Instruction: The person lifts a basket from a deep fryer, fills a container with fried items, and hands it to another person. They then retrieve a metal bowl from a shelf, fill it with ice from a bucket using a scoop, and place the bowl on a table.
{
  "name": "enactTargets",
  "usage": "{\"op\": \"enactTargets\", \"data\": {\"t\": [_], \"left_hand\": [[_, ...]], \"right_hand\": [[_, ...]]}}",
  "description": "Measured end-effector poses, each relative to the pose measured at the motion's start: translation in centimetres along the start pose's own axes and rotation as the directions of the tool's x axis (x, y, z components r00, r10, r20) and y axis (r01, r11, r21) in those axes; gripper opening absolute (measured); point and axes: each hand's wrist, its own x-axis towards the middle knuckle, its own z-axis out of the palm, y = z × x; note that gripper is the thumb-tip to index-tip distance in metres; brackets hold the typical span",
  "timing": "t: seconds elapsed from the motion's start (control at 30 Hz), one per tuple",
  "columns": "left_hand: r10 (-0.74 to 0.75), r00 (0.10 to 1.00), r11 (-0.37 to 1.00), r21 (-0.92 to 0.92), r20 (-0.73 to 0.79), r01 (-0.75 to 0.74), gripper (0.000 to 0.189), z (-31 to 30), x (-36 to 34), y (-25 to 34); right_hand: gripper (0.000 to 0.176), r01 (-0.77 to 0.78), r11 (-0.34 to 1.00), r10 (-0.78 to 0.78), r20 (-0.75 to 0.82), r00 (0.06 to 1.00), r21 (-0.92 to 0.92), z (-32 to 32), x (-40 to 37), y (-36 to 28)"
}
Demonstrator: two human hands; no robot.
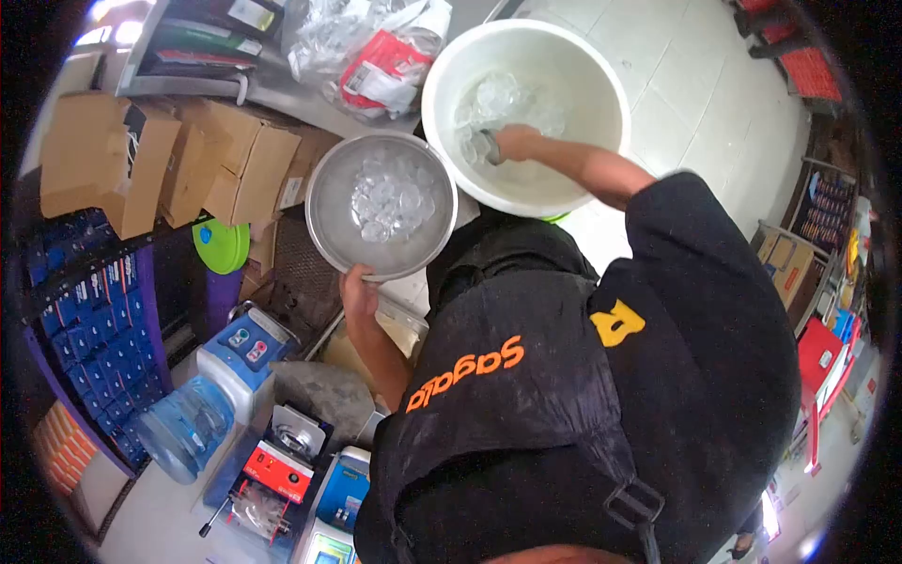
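Observation:
A round metal bowl (329,240) with ice pieces (390,197) in it is held at its near rim by my left hand (359,289), fingers closed on the edge. To its right stands a large white tub (592,113), with more ice (503,99) at its bottom. Reaching inside the tub, my right hand (517,143) is closed around a metal scoop (491,148), which touches the ice. The scoop's inside is hard to make out.
Plastic bags with a red label (381,70) lie on a metal surface beyond the bowl. Cardboard boxes (225,155) are at the left, above a blue water dispenser (246,348). A red-and-silver machine (277,470) stands at the lower left.

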Motion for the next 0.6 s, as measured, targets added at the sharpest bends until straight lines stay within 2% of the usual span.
{"op": "enactTargets", "data": {"t": [0.07,0.17,0.27,0.37,0.47,0.6], "left_hand": [[0.010,0.999,1.000,-0.006,0.031,-0.010,0.048,0.8,0.4,0.2],[0.014,1.000,1.000,0.005,0.026,-0.014,0.049,1.7,-0.4,1.0],[-0.022,1.000,0.999,-0.047,-0.017,0.021,0.050,1.6,0.1,0.7],[-0.003,0.999,1.000,-0.029,0.037,0.004,0.049,1.5,0.1,1.2],[-0.068,0.994,0.995,-0.063,0.080,0.073,0.048,1.2,0.3,1.7],[-0.051,0.994,0.998,0.031,0.099,0.048,0.048,1.0,0.4,2.7]], "right_hand": [[0.021,0.098,0.995,-0.098,-0.043,0.994,-0.009,-1.6,-0.6,1.8],[0.021,0.259,0.948,-0.270,-0.033,0.962,-0.186,-2.0,0.4,3.2],[0.022,0.373,0.920,-0.380,-0.050,0.924,-0.118,-4.3,-0.5,4.6],[0.022,0.469,0.876,-0.477,-0.064,0.876,-0.113,-7.7,-3.9,4.7],[0.024,0.572,0.817,-0.556,-0.164,0.815,0.069,-8.5,-6.2,6.2],[0.028,0.536,0.807,-0.518,-0.138,0.844,0.249,-8.5,-9.3,7.2]]}}
